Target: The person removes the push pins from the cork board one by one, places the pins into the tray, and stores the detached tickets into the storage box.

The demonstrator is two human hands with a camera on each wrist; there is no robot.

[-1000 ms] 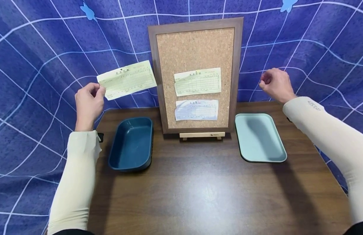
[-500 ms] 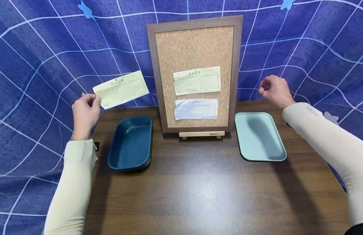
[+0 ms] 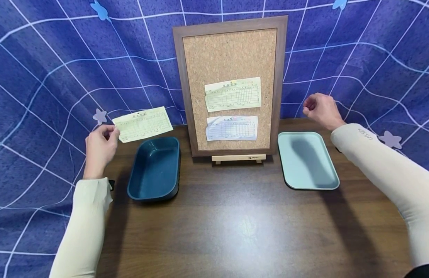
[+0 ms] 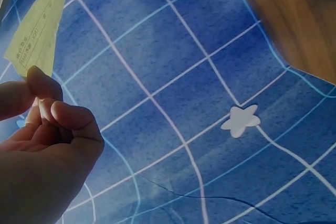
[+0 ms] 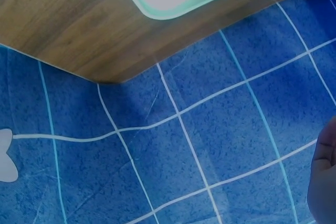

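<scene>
My left hand (image 3: pixel 101 146) pinches the left end of a pale green receipt slip (image 3: pixel 144 125) between thumb and fingertip, up by the far edge of a dark blue bin (image 3: pixel 155 170). In the left wrist view, that slip (image 4: pixel 42 30) rises from the pinched fingertips. My right hand (image 3: pixel 322 110) hangs above the far side of a mint tray (image 3: pixel 308 158), its fingers curled in toward the thumb; I see nothing held there. The right wrist view catches only part of this hand (image 5: pixel 325 177) at its right edge.
A framed cork board (image 3: pixel 231 54) stands on a small wooden easel (image 3: pixel 238 158) between bin and tray. Pinned to it are a green slip (image 3: pixel 233 96) and, below, a blue-printed slip (image 3: pixel 231 130). A blue curtain (image 3: pixel 131 38) closes off the back of the wooden table (image 3: pixel 214 216).
My left hand has come down with the green slip, from beside the board to near the bin's far rim. The right hand has dropped slightly, its fingers still curled.
</scene>
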